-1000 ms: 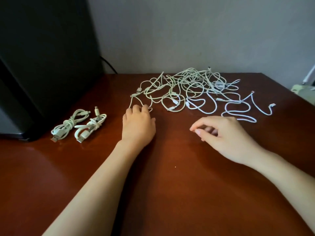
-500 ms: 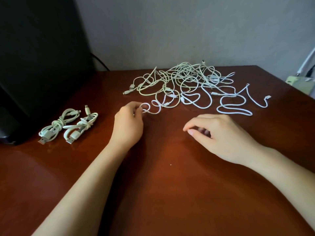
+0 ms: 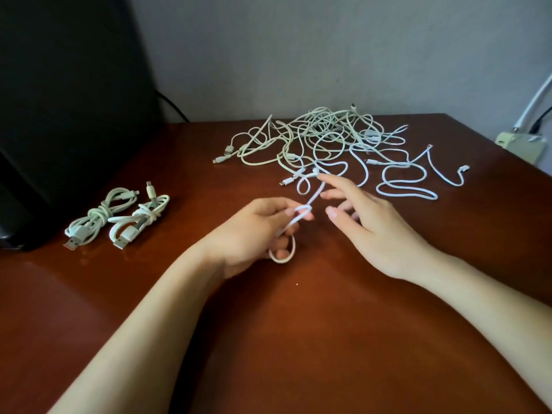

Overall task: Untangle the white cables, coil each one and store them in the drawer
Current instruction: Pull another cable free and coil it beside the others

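Fingers and thumb of the left hand (image 3: 254, 231) pinch 1 white cable (image 3: 312, 199) just above the table (image 3: 298, 339). A small loop (image 3: 282, 260) of that cable hangs under the curled fingers. From the pinch, the cable rises away from the person towards the tangle (image 3: 322, 138), passing through a small twist on the way.

The right hand (image 3: 373, 231) is just beside it, released and holding nothing. Its fingers are spread and the forefinger reaches towards the twist. Whether the fingertip touches the cable cannot be told.

The tangle of white cables lies at the far middle of the table, with several plug ends poking out at its left and right edges. Well apart, at the left, 2 coiled cables (image 3: 119, 218) lie side by side, each tied round its middle, next to a dark object (image 3: 68, 85). No drawer is in view.

The step in hand looks like freeing this 1 cable from the pile. It should go best if the left hand draws slowly and lightly while the right hand opens the twist and lifts crossing strands clear. A hard tug would probably tighten the knot or drag the whole pile along. Coiling is better left until the far plug comes free.
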Motion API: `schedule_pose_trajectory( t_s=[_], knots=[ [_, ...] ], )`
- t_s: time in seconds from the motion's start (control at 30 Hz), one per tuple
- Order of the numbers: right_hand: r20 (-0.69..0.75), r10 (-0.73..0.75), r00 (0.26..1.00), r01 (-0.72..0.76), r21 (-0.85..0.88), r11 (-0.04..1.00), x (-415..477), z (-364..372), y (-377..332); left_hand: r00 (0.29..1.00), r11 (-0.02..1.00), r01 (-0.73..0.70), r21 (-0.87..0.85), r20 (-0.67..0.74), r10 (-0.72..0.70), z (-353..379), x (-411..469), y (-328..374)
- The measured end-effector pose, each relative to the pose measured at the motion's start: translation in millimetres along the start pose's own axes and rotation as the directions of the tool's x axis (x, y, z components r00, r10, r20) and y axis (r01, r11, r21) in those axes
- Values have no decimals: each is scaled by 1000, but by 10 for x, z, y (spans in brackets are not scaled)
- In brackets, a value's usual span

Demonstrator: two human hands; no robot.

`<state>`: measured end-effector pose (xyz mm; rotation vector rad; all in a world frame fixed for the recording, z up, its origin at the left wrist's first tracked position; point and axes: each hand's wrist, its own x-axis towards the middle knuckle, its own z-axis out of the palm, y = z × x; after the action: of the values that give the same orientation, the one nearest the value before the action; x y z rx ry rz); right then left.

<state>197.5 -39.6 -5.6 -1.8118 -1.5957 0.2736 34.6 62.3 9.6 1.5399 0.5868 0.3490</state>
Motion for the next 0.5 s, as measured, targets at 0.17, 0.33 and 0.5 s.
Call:
schedule_pose_trajectory(
  t_s=[0.17,0.33,0.5],
  knots=[
    [50,196,979,-189,572,798,52,32,-105,951,997,-4,82,307,-22,56,-57,-5],
    [-15,302,953,-188,753,630,74,0,-107,949,998,13,66,314,-33,81,-63,26],
    [66,342,937,-287,704,650,61,-93,-87,997,998,-57,-25,40,58,66,-39,67]
  ],
)
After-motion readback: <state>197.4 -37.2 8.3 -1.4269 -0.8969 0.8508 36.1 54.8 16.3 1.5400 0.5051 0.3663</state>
